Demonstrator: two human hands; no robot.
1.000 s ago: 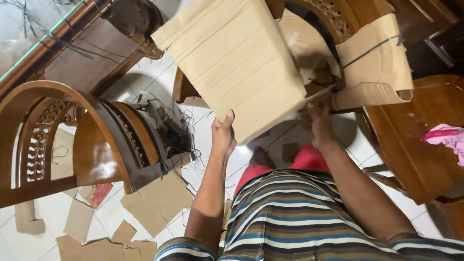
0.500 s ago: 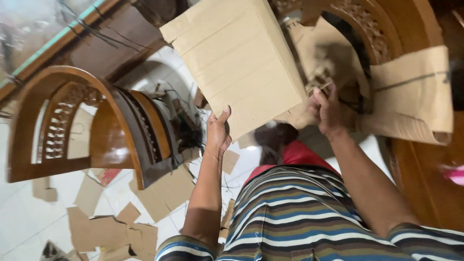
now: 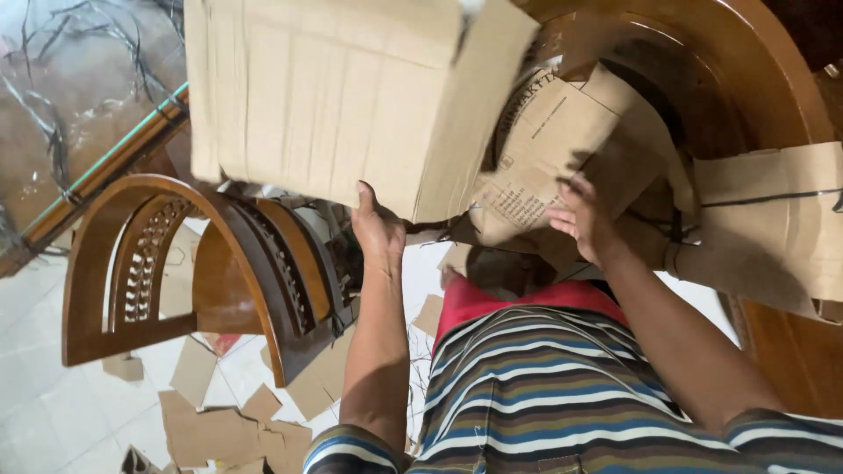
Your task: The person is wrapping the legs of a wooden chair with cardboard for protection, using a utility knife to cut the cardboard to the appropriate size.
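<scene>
the left hand [image 3: 378,230] gripped the lower edge of a large cardboard box [image 3: 342,96], thumb up on its creased side and the fingers hidden behind the edge. the box was held up in front of the person, tilted, its top cut off by the upper edge of the view. the right hand [image 3: 584,218] was blurred, its fingers spread on a loose cardboard flap [image 3: 549,149] just beside the box; whether it pinched the flap or only pressed on it could not be told. another cardboard sheet [image 3: 773,233] ran off the right edge. a wooden chair [image 3: 167,263] lay tipped on the tiled floor [image 3: 53,386] to the left, with torn cardboard scraps [image 3: 219,430] under it. a striped shirt [image 3: 562,395] hid what lay beneath the arms.
</scene>
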